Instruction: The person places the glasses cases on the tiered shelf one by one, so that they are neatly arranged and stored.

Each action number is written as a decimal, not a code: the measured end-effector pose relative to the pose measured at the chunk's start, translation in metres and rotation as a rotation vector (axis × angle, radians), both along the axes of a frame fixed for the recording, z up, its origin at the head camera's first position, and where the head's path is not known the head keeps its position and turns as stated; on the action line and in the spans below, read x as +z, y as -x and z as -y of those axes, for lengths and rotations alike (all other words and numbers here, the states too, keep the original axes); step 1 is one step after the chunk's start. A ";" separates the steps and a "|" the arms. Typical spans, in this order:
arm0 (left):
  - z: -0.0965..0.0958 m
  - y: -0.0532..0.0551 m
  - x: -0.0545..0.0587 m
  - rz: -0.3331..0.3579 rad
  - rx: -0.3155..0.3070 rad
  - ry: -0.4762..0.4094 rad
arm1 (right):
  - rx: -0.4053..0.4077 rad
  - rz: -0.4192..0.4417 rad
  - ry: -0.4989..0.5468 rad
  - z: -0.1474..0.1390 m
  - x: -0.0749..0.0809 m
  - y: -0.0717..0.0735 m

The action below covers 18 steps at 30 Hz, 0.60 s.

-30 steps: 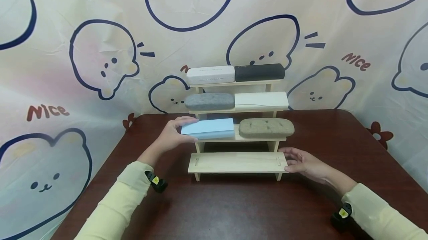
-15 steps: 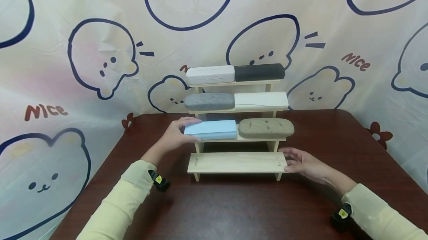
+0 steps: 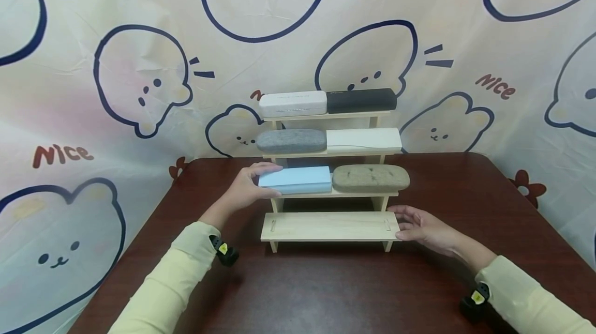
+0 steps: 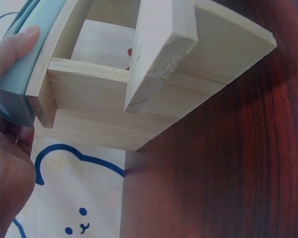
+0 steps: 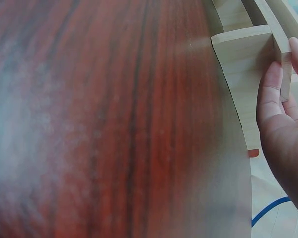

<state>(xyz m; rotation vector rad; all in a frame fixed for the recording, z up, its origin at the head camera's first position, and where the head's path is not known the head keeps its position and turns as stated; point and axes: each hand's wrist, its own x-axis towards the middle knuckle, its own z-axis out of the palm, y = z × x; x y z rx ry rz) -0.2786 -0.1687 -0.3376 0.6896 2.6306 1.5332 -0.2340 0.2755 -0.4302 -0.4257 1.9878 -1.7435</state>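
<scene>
A light-blue glasses case (image 3: 295,180) lies at the left end of the third tier down of a pale wooden display rack (image 3: 326,226). My left hand (image 3: 247,186) grips the case's left end, thumb on the near side. In the left wrist view the thumb (image 4: 29,40) presses along the case, and the other fingers are mostly hidden behind it. A mottled olive glasses case (image 3: 371,178) sits right beside the blue one. At the right end of the lowest tier, my right hand (image 3: 421,228) pinches the board's edge (image 5: 285,74) between thumb and fingers.
Higher up stand a grey felt case (image 3: 291,140) and an off-white case (image 3: 363,139). The top tier bears a white case (image 3: 293,103) and a black case (image 3: 361,100). Under the rack is a dark red-brown table (image 3: 316,287), with a cartoon-print cloth (image 3: 261,65) behind.
My left hand has slid the light-blue case to the right, up close to the olive case. The right hand has stayed at the lowest board's end.
</scene>
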 end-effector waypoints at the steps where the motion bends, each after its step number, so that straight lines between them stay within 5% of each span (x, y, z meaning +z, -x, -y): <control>1: 0.000 0.000 0.000 -0.003 -0.004 -0.002 | 0.000 0.001 0.002 0.000 0.000 0.000; 6: -0.001 0.002 -0.001 -0.005 -0.011 0.004 | -0.001 0.006 0.007 0.000 0.000 0.000; 13: 0.007 0.027 -0.023 -0.002 -0.004 0.011 | -0.004 0.007 0.010 0.000 0.000 -0.001; 18: 0.009 0.028 -0.026 -0.002 -0.013 -0.003 | -0.008 0.007 0.011 0.001 0.000 0.000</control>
